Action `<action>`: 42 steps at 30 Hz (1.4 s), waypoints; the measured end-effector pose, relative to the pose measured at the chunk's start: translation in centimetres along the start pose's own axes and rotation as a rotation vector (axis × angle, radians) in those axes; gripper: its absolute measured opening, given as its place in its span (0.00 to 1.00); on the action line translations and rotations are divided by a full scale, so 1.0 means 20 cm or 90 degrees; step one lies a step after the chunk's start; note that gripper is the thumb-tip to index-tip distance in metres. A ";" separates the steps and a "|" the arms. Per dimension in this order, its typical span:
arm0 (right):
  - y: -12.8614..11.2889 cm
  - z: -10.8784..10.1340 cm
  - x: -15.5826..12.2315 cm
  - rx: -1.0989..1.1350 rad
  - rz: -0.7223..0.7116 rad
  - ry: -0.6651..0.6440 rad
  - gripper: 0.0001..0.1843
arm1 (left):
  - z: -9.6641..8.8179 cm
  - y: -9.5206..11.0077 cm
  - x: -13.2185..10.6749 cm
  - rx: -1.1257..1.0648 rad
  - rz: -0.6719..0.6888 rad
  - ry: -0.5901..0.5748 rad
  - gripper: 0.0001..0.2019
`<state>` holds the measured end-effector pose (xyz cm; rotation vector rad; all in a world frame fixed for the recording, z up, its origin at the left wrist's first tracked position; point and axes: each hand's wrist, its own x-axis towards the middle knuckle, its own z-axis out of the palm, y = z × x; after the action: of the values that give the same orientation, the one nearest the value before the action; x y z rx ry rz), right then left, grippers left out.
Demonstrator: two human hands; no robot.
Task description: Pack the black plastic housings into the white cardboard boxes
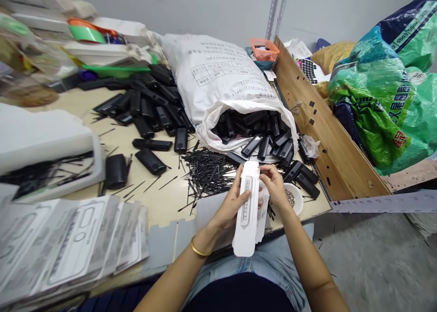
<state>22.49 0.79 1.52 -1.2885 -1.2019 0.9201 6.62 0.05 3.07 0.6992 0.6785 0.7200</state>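
A white printed carton [248, 212] stands tilted above the table's front edge, with a line drawing of a long device on its face. My left hand [232, 203] is closed round its left side, thumb on the front. At the carton's top right, my right hand [275, 184] pinches the edge near the end flaps. Another printed panel [262, 214] shows behind it on the right; whether it belongs to the same carton I cannot tell. A heap of thin black sticks [211, 173] lies just beyond my hands. Beside my right wrist is a white bowl [299, 198] of small metal pieces.
Black plastic cases [150, 103] are piled at the back left, and more spill from a white woven sack [218, 66]. A white tub [99, 157] and stacked printed cards [82, 244] occupy the left. Along the right runs a wooden board [317, 130], with green bags [375, 103] beyond it.
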 end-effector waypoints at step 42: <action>0.26 0.10 0.32 -0.396 0.003 -0.059 0.20 | -0.39 0.14 -0.10 0.898 0.040 0.404 0.28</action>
<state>22.39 7.95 -3.08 -1.7464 -1.6333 0.6272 -1.30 2.55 1.32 1.8005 1.7978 0.4191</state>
